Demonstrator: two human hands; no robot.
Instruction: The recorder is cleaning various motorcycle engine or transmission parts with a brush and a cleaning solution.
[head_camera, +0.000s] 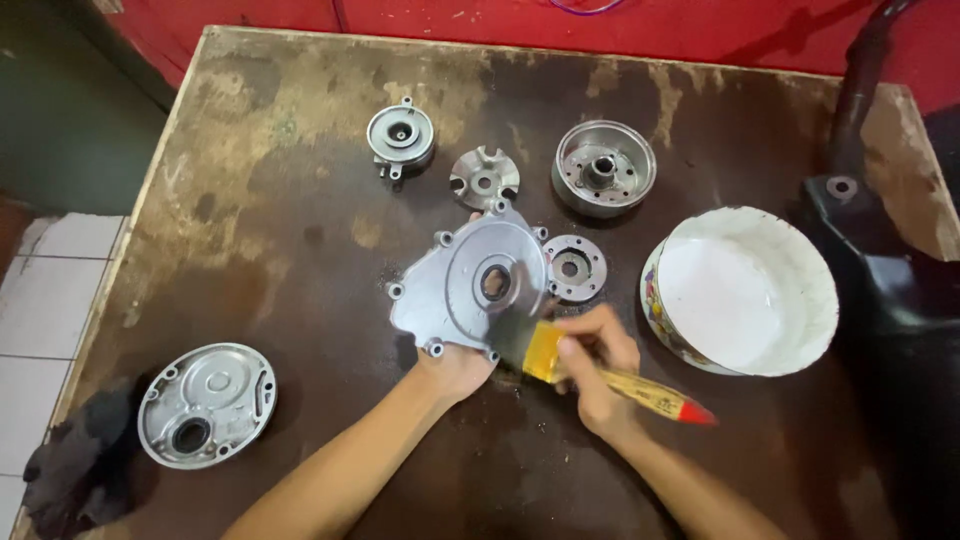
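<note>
My left hand (455, 368) holds a grey metal engine cover (470, 285) from underneath, tilted up off the stained wooden table (300, 200). My right hand (597, 368) grips a paintbrush (610, 378) with a yellow ferrule and a wooden handle ending in a red tip. The brush's dark bristles rest against the cover's lower right edge. A small round metal plate (574, 267) lies just right of the cover.
A white bowl (745, 290) sits to the right. At the back lie a round housing (400, 137), a notched disc (484, 178) and a flywheel drum (603, 168). Another cover (206, 403) and a dark rag (85, 465) are at front left. Black bodywork (890, 280) stands right.
</note>
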